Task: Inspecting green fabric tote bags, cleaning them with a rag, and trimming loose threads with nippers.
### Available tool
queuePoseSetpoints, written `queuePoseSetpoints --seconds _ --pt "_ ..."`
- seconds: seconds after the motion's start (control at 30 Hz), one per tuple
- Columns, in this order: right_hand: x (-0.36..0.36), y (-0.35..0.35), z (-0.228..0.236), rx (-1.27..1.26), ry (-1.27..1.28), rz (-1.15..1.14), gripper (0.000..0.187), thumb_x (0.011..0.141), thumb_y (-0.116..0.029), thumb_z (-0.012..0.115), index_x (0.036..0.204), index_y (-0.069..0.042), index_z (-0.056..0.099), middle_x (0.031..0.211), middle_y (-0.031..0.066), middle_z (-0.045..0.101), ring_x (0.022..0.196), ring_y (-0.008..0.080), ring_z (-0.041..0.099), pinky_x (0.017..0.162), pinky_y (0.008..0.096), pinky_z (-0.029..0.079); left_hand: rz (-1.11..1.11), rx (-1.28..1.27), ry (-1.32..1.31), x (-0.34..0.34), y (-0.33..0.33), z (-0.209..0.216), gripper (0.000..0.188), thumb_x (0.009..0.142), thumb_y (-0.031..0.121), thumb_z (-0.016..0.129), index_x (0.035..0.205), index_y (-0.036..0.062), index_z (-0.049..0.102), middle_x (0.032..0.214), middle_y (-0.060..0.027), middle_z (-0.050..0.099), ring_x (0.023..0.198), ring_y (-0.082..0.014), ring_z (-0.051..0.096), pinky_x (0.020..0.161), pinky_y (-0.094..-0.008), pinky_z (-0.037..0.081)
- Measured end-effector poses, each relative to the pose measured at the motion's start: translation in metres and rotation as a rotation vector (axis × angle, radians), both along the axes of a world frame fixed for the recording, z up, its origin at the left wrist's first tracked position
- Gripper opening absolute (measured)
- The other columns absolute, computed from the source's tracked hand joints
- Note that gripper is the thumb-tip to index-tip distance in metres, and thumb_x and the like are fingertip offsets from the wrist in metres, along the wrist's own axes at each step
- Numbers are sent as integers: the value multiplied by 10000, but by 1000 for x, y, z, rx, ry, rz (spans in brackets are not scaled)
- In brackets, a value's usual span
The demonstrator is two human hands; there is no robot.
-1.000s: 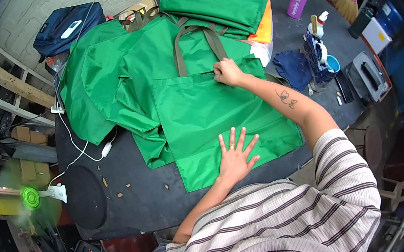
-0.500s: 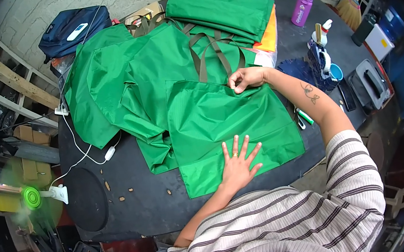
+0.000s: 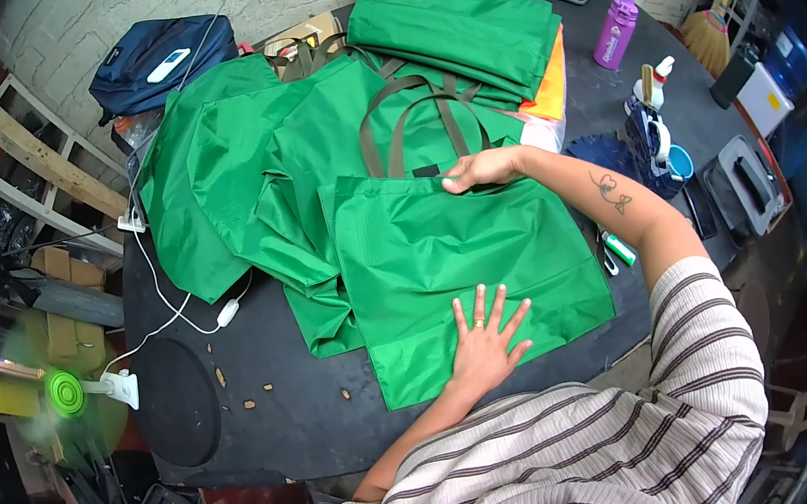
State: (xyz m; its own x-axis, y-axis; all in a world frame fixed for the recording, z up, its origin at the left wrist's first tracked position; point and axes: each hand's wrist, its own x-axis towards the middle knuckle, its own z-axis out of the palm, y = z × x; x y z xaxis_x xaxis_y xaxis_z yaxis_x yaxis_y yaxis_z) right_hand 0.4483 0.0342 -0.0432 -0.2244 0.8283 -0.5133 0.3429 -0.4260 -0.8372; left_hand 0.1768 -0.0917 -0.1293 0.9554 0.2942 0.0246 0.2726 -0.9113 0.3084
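Note:
A green tote bag (image 3: pixel 469 254) lies flat on the dark table in front of me. My left hand (image 3: pixel 486 348) is spread out, palm down, on its lower part. At the bag's top edge my right hand (image 3: pixel 486 170) grips the fabric, thumb in front and the other fingers mostly hidden behind. Just left of that thumb a small black patch (image 3: pixel 426 172) shows at the rim. Dark olive strap handles (image 3: pixel 397 142) stand up in loops beyond the edge. More green fabric bags (image 3: pixel 242 171) lie crumpled to the left, and a folded green stack (image 3: pixel 458 39) sits at the back.
To the right are a purple bottle (image 3: pixel 616 30), a blue cup (image 3: pixel 679 162), a green-and-white marker (image 3: pixel 619 248) and a grey case (image 3: pixel 743 185). A blue bag (image 3: pixel 161 65) stands back left. A white cable switch (image 3: pixel 228 314) and a small green fan (image 3: pixel 65 392) are left.
My right hand has slid a little left along the bag's top edge, its pinch turning into a flatter grip. The black patch has come into sight. My left hand stays spread on the fabric.

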Motion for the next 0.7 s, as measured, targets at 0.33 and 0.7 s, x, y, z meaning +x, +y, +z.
queuePoseSetpoints --seconds 0.33,0.7 --pt "17 58 15 479 -907 422 395 778 -472 680 841 -82 662 729 150 617 729 337 598 684 458 453 0 -6 -24 3 1 -4 605 915 544 433 1464 325 299 1543 -141 187 1414 -435 102 1032 -734 54" --pt "-63 -24 -21 945 -944 -417 397 945 -361 488 1253 -117 543 1230 158 517 1300 345 372 1056 561 259 131 -177 -206 2 8 9 625 906 528 470 1464 297 309 1529 -156 217 1405 -451 110 1034 -729 48"
